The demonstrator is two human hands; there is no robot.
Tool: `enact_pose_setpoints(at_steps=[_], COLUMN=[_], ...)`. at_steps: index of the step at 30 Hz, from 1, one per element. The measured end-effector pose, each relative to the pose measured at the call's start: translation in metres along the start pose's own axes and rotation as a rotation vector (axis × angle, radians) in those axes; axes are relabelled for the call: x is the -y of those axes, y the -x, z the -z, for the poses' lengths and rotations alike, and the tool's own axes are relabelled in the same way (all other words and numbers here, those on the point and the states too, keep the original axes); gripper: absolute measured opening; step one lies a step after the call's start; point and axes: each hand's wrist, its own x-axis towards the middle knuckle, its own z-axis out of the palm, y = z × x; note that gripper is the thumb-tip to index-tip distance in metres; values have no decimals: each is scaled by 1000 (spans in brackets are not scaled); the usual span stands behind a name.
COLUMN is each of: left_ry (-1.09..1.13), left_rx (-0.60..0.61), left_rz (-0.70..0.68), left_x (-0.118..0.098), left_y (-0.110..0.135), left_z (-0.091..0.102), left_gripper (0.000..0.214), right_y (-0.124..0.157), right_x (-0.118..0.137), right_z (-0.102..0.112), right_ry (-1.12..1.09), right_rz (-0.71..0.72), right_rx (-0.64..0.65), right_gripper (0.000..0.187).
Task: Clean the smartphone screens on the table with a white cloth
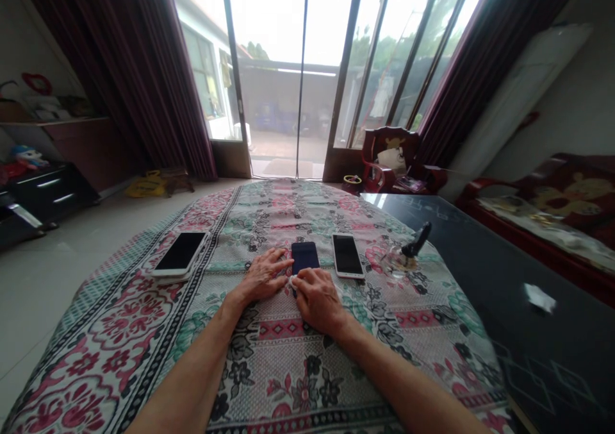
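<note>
Near the middle of the frame, a dark smartphone (305,254) lies on the cloth-covered desk (298,392), its lower end hidden under the right hand (318,298). That one has its fingers bent inward and seems to have hold of a small white wad (291,281) at the fingertips. The left hand (266,275) rests palm down, fingers loosely spread beside the phone's left edge, gripping nothing; whether a fingertip touches the case, I can't tell.

From where I stand, a sideways push looks the likeliest trouble: with no firm grip on the phone, it could skid or turn, and a rucked tablecloth (192,322) would make it rock. Pressing too hard, with grit in the wad, might scratch the glass. Right of centre, a white phone (348,256) lies near enough for a wide elbow or wrist to nudge it, and beyond it a clear vessel (396,264) could tip if knocked.
</note>
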Motion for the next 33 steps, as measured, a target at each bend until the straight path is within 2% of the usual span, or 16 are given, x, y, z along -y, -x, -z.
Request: enact_pose_setpoints(at_steps=[14, 19, 22, 25, 27, 30, 33], left_ry=[-21, -15, -8, -7, 1, 9, 7], left_rx=[-9, -16, -28, -19, -17, -27, -40], left_rz=[2, 6, 4, 11, 16, 15, 12], left_x=[1, 0, 0, 0, 0, -1, -2], left_y=[-1, -2, -1, -1, -1, -1, -1], left_z=[-5, -5, -5, -4, -4, -4, -4], left_gripper=[40, 40, 40, 40, 39, 38, 38], right_y=[4, 6, 5, 2, -1, -3, -2], right_x=[4, 6, 2, -9, -19, -28, -28], right_z=[-7, -10, -8, -4, -1, 1, 1], right_ry=[-16, -29, -100, -124, -92, -22, 53], right_rz=[23, 38, 48, -28, -118, -231, -275], right_rx=[-12, -16, -77, -199, -233, -177, -118], right_gripper=[21, 13, 17, 21, 22, 22, 23])
